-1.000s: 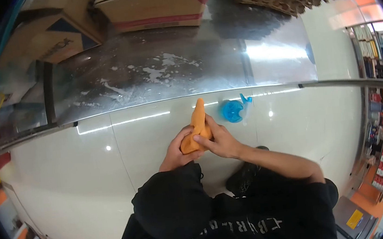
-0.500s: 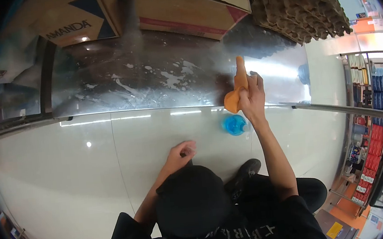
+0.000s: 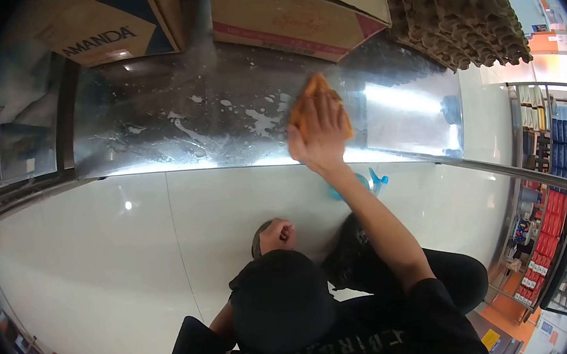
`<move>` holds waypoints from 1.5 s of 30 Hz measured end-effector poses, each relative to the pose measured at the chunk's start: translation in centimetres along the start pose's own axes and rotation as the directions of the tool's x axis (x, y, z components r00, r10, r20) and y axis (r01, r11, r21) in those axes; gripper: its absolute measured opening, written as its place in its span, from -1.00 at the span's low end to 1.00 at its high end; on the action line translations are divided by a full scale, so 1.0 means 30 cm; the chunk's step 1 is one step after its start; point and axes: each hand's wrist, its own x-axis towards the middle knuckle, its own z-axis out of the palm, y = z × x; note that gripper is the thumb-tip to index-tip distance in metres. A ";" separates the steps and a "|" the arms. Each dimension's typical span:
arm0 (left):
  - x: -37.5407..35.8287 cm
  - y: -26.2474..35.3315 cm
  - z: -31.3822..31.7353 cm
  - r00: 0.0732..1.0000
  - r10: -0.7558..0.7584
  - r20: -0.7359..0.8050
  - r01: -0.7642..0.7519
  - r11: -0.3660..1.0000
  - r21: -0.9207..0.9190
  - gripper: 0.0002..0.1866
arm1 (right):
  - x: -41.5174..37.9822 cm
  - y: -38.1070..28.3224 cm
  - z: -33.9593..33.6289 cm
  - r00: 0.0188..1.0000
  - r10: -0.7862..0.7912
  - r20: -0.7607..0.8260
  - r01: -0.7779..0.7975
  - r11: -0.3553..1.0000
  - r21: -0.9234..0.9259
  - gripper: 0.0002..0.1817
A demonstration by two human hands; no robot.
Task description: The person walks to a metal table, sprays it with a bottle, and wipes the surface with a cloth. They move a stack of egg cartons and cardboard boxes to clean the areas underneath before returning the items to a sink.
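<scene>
My right hand presses an orange cloth onto the shiny metal shelf, fingers stretched across it. Just left of the cloth, white wet splashes and foam streak the metal. My left hand is curled into a fist low down, in front of the black cap and close to a dark shoe; I see nothing in it. A spray bottle with blue liquid stands on the floor below the shelf edge, partly hidden by my right forearm.
Cardboard boxes and a stack of egg trays sit along the shelf's back. A metal rail runs at its front right. Racks of packaged goods stand on the right, above pale floor tiles.
My right hand has moved left and brought the bunched cloth down flat on the metal. My left hand has closed more tightly. The spray bottle's trigger head now shows beside my forearm.
</scene>
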 end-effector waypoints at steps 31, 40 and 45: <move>0.014 -0.059 0.029 0.965 0.241 0.103 -0.262 0.867 0.424 -0.89 | -0.042 -0.367 0.148 0.976 -0.209 0.058 0.198 0.969 0.145 -0.79; 0.016 -0.051 0.035 0.971 0.230 0.071 -0.241 0.907 0.346 -0.89 | -0.180 -0.110 0.038 0.991 0.088 -0.100 -0.087 0.996 0.013 -0.85; 0.023 -0.049 0.035 0.942 0.231 0.244 -0.323 0.819 0.475 -0.85 | -0.020 -0.579 0.189 0.981 -0.183 -0.060 0.190 0.973 0.130 -0.87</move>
